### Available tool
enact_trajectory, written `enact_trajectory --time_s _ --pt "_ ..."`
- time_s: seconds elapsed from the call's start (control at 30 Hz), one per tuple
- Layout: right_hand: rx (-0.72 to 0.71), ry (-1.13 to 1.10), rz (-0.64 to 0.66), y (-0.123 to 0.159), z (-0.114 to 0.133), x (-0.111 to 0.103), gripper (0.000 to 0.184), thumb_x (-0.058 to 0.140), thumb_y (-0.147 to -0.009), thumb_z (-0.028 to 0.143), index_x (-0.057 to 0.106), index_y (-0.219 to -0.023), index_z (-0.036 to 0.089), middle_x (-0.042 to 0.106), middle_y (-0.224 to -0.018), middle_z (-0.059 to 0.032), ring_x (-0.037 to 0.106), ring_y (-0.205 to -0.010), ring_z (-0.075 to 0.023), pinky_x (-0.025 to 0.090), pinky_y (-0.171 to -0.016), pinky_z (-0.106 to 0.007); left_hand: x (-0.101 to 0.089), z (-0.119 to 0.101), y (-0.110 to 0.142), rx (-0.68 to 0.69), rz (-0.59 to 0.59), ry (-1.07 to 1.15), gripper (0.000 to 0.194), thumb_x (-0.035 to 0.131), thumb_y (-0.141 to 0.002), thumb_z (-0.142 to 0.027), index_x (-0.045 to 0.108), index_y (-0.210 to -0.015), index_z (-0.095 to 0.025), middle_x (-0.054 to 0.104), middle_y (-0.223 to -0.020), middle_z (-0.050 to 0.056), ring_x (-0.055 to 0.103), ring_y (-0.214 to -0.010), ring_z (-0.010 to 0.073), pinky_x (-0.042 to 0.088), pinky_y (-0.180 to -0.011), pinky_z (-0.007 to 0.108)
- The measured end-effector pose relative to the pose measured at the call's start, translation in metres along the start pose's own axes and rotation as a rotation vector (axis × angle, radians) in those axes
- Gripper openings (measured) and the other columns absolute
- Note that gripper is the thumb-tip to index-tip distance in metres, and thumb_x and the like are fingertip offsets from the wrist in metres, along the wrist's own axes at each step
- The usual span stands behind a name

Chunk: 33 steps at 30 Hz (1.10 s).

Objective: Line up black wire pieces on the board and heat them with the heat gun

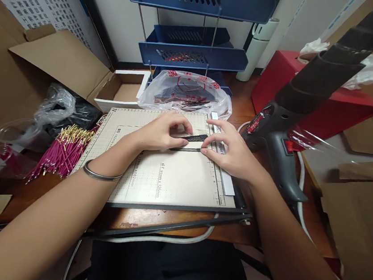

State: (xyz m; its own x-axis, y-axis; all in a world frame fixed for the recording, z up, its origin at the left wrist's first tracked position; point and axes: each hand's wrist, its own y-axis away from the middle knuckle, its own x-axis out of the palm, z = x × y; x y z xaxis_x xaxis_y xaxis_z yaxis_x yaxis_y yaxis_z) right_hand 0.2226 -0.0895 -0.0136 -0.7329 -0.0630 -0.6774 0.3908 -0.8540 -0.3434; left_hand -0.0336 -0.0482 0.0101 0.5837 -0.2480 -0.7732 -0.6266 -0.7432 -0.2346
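1. Cutting board (182, 175), centre to 6 o'clock: smooth face may let strands skid.
2. Our left hand (158, 132), curled at 9 o'clock: can't tell if closed. Our right hand (235, 157), 3 o'clock: narrow pinch; uneven pull may splay.
3. Black strands (198, 138), mid-board: thin, could cross.

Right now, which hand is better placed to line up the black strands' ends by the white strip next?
Probably the right hand: its fingertips are at the ends of the black strands nearest the white strip, and it reaches across that strip. The left hand sits farther away.
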Motion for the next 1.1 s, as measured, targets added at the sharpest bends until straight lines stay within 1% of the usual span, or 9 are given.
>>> enact_trajectory --time_s 0.2,0.33,0.5,0.63,0.7,0.8,0.87,1.03,1.1 --pt "0.043 -0.04 0.039 0.0 -0.001 -0.002 0.005 0.079 -0.08 0.021 0.077 -0.078 0.026 0.056 -0.158 -0.0062 0.044 -0.155 -0.0359 0.027 -0.13 -0.067 0.0 -0.002 0.0 0.002 -0.004 0.035 0.023 0.071 -0.08 -0.032 0.076 -0.099 -0.019 0.075 -0.095 0.004 0.061 -0.086 0.0198 0.047 -0.079 0.032" --pt "0.053 -0.076 0.029 0.0 0.002 -0.004 0.006 0.08 -0.081 0.022 0.078 -0.076 0.025 0.058 -0.157 -0.0062 0.048 -0.153 -0.0351 0.03 -0.13 -0.064 0.0 -0.003 0.0 0.007 -0.028 0.012 0.022 0.072 -0.084 -0.036 0.076 -0.099 -0.02 0.075 -0.097 0.005 0.062 -0.091 0.0216 0.047 -0.082 0.034" --pt "0.069 -0.128 -0.1 -0.004 0.002 -0.006 0.006 0.079 -0.084 0.026 0.079 -0.078 0.025 0.067 -0.147 -0.0081 0.061 -0.141 -0.0326 0.04 -0.125 -0.058 0.004 -0.008 0.0 0.145 -0.096 0.004 0.023 0.071 -0.094 -0.043 0.079 -0.094 -0.022 0.078 -0.097 0.005 0.063 -0.096 0.0227 0.044 -0.094 0.039" --pt "0.065 -0.119 -0.197 -0.005 0.0 -0.004 0.005 0.078 -0.084 0.027 0.078 -0.08 0.024 0.073 -0.138 -0.0081 0.066 -0.132 -0.033 0.046 -0.118 -0.056 0.006 -0.01 -0.001 0.168 -0.101 -0.014 0.021 0.07 -0.096 -0.037 0.082 -0.092 -0.022 0.078 -0.086 0.005 0.06 -0.086 0.0213 0.045 -0.088 0.038" --pt "0.03 -0.112 -0.189 -0.005 -0.001 -0.003 0.003 0.077 -0.084 0.026 0.078 -0.085 0.024 0.075 -0.134 -0.0079 0.068 -0.128 -0.0324 0.047 -0.116 -0.056 0.006 -0.01 -0.001 0.155 -0.124 -0.02 0.02 0.069 -0.096 -0.035 0.083 -0.091 -0.021 0.076 -0.08 0.005 0.059 -0.083 0.0212 0.045 -0.084 0.037" --pt "-0.014 -0.074 -0.148 -0.003 0.001 -0.001 0.019 0.078 -0.083 0.025 0.078 -0.102 0.026 0.079 -0.122 -0.0056 0.071 -0.12 -0.0307 0.047 -0.113 -0.055 0.007 -0.01 -0.001 0.156 -0.149 -0.025 0.018 0.07 -0.095 -0.032 0.083 -0.091 -0.02 0.075 -0.077 0.004 0.059 -0.082 0.0208 0.045 -0.083 0.037" --pt "-0.019 -0.035 -0.149 -0.003 0.002 0.001 0.026 0.08 -0.083 0.025 0.078 -0.108 0.028 0.082 -0.112 -0.0042 0.072 -0.114 -0.0298 0.049 -0.11 -0.053 0.007 -0.011 -0.001 0.162 -0.153 -0.029 0.017 0.07 -0.095 -0.031 0.083 -0.091 -0.021 0.075 -0.076 0.004 0.059 -0.082 0.0208 0.045 -0.083 0.037" --pt "-0.063 0.01 -0.194 -0.005 0.003 0.003 0.005 0.08 -0.087 0.024 0.081 -0.091 0.026 0.083 -0.095 -0.0038 0.073 -0.099 -0.0267 0.05 -0.102 -0.049 0.007 -0.012 -0.001 0.163 -0.153 -0.035 0.018 0.069 -0.095 -0.032 0.082 -0.09 -0.021 0.074 -0.075 0.003 0.059 -0.08 0.0201 0.044 -0.083 0.036" --pt "-0.07 0.015 -0.202 -0.006 0.003 0.003 0.003 0.08 -0.087 0.024 0.082 -0.087 0.026 0.083 -0.093 -0.0037 0.073 -0.097 -0.0262 0.05 -0.1 -0.048 0.008 -0.012 -0.002 0.165 -0.157 -0.035 0.018 0.069 -0.095 -0.032 0.082 -0.089 -0.021 0.075 -0.075 0.003 0.059 -0.081 0.0201 0.044 -0.083 0.036"
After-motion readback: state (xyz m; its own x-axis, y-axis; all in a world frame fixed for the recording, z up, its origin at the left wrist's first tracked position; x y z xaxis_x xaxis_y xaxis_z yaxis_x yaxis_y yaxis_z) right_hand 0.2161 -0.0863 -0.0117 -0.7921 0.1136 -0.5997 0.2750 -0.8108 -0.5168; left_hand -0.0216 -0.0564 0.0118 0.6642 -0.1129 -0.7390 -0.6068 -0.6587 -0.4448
